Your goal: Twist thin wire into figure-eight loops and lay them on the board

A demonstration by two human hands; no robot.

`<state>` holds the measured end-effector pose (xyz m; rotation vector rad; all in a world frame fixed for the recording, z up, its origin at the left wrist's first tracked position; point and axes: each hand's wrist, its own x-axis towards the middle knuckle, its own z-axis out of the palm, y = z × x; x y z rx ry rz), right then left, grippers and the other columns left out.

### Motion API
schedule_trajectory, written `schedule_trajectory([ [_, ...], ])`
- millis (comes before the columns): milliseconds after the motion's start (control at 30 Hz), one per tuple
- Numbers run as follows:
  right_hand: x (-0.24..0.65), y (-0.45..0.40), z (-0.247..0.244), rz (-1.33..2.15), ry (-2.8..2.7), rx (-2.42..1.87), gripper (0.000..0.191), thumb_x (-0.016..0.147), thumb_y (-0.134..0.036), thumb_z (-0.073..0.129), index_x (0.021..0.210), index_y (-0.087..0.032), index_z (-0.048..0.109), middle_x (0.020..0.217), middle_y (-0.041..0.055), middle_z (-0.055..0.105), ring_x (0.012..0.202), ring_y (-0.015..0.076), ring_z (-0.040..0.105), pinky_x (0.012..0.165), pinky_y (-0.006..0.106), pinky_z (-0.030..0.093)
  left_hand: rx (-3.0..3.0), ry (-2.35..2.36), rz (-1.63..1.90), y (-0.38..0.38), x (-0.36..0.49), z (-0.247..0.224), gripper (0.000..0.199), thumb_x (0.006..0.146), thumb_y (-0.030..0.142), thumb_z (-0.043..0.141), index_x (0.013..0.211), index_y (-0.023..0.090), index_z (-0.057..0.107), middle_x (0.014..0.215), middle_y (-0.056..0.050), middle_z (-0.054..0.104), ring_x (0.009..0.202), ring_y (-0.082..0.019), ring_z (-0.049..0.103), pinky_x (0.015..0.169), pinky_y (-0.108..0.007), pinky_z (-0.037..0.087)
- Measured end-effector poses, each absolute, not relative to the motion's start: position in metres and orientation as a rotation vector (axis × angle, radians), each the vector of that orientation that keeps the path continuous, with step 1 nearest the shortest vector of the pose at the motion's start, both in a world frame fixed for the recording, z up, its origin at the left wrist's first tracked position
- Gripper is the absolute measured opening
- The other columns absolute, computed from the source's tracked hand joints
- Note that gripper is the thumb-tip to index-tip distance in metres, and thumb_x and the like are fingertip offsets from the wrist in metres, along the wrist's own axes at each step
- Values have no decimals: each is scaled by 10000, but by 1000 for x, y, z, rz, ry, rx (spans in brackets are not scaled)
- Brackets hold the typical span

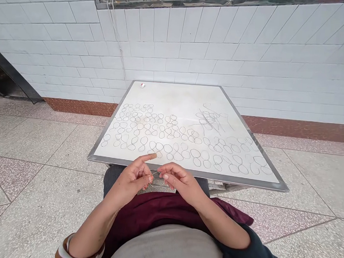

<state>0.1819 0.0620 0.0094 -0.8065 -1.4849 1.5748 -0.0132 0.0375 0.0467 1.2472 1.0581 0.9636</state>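
Observation:
A thin, pale wire loop [156, 186] is held between my two hands, just off the near edge of the white tabletop [174, 95]. The thumb of my left hand [135, 177] pinches it on one side, the index finger stretched out above. On the other side, the thumb and fingers of my right hand [181, 180] grip it. Part of the wire is hidden behind the fingers. Beyond my hands lie rows of thin figure-eight wire loops [162, 131], covering the near half and left side of the tabletop.
Toward the right of the tabletop is a tangled pile of thin wires [209, 120]. A small white and red object [142, 85] sits in the far left corner. Grey metal trim [241, 181] edges the tabletop. A white tiled wall [192, 51] rises behind; a maroon cloth [151, 206] covers my lap.

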Motion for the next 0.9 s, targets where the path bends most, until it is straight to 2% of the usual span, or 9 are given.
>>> schedule_trajectory([
  [167,178,62,11,1555,-1446,-921,237,840,-425,642,944,-214,661,684,-31,567,498,75,455,422,193,361,1333,1050,864,48,-14,53,533,817,248,650,1338,283,545,722,23,543,642,-127,491,605,-255,433],
  [300,173,62,8,1507,-1361,-1016,239,801,-429,666,842,-198,617,628,-48,537,460,69,456,389,182,379,1329,1057,836,57,-10,56,527,793,268,682,1309,274,574,708,29,535,610,-119,482,578,-253,429],
  [400,171,63,7,1485,-1273,-1069,267,766,-439,690,811,-196,591,617,-53,534,446,70,475,376,182,407,1331,1038,825,61,-10,58,522,840,328,640,1347,258,534,748,9,576,629,-124,515,597,-264,448],
  [500,171,65,7,1480,-1219,-1086,272,763,-440,694,824,-196,591,563,-65,522,428,74,479,381,189,434,1308,1019,850,60,-11,58,564,873,381,604,1401,245,461,835,-25,619,688,-139,559,623,-278,466],
  [633,170,66,7,1482,-1153,-1084,287,760,-448,704,841,-194,596,522,-69,535,423,81,496,390,191,456,1226,1000,942,52,-9,51,688,793,293,726,1415,263,432,948,-41,663,824,-147,587,751,-291,479],
  [733,170,66,8,1511,-1134,-1066,310,756,-461,712,847,-188,594,527,-62,561,438,85,525,408,195,480,1115,1047,1094,44,-1,41,599,791,279,730,1347,245,511,964,-52,698,824,-137,600,780,-287,477],
  [900,168,64,11,1547,-1125,-1000,337,761,-483,715,855,-187,585,625,-46,595,486,82,571,425,192,506,974,1159,1322,38,13,29,395,776,306,737,1152,216,662,959,-50,709,772,-123,604,704,-254,485],
])
